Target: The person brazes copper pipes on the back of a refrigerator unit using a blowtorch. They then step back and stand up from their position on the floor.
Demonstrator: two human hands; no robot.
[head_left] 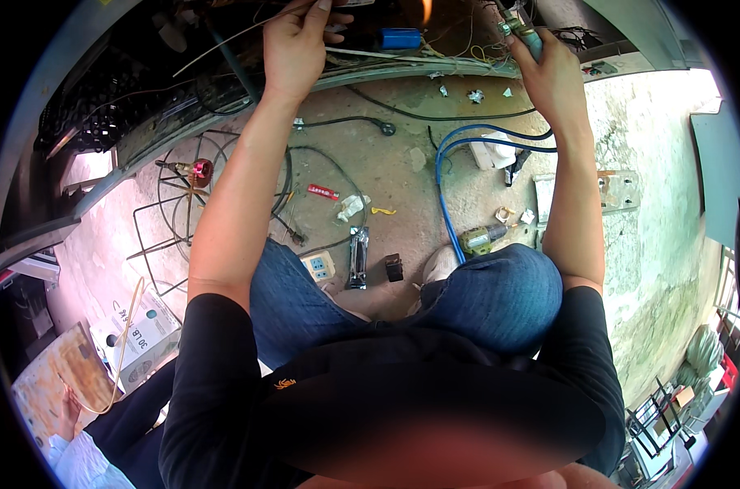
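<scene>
At the top of the head view my left hand (295,55) is closed, thumb against fingers, on a thin rod (223,49) that sticks out to the left. My right hand (552,75) wraps round the handle of a gas torch (530,41) with brass-coloured fittings. An orange flame (426,10) burns between the two hands, at the upper edge; the torch's tip is not clearly visible. Two blue hoses (441,183) run from beside my right forearm down to the floor. Below the flame lies a blue cylindrical part (400,38) among loose wires, inside a dark metal housing (353,75).
On the floor lie a green drill (480,239), a socket block (318,266), a black plug cable (382,126) and a red-and-black tool (197,171) by a wire frame (137,236). At lower left, another person's hand (68,411) is beside a white box (141,334).
</scene>
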